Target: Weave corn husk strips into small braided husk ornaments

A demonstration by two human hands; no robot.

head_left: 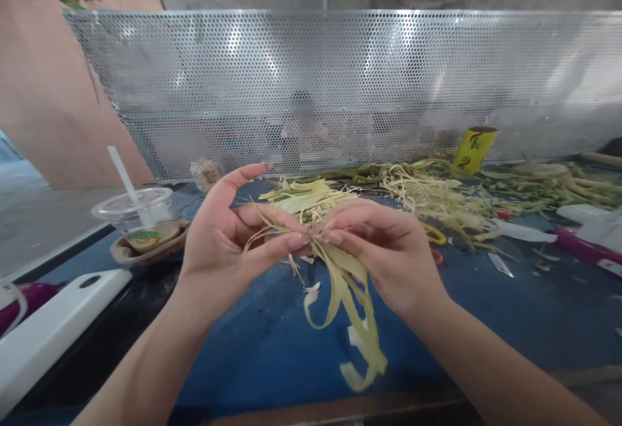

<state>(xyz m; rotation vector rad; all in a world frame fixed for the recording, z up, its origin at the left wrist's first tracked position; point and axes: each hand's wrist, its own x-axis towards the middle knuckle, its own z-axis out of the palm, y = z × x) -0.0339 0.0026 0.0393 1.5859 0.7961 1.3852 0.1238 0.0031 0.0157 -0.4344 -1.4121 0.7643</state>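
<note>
Both my hands meet above the blue table (510, 322) and pinch a bundle of pale yellow-green leaf strips (347, 296). My left hand (228, 244) grips the strips between thumb and fingers, index finger raised. My right hand (383, 248) pinches the same strips at their top, fingertips touching those of the left. The strips hang down and curl toward the table's near edge. A pile of split leaf strips (304, 199) lies just behind my hands.
More leaf strips and green stalks (437, 192) are spread across the back right. A clear plastic cup with a straw (138, 215) stands at left on a brown tray. A white board (53, 322) lies at near left. A yellow cup (475, 148) leans against the perforated metal screen (340, 82). A purple-handled tool (586, 248) lies at right.
</note>
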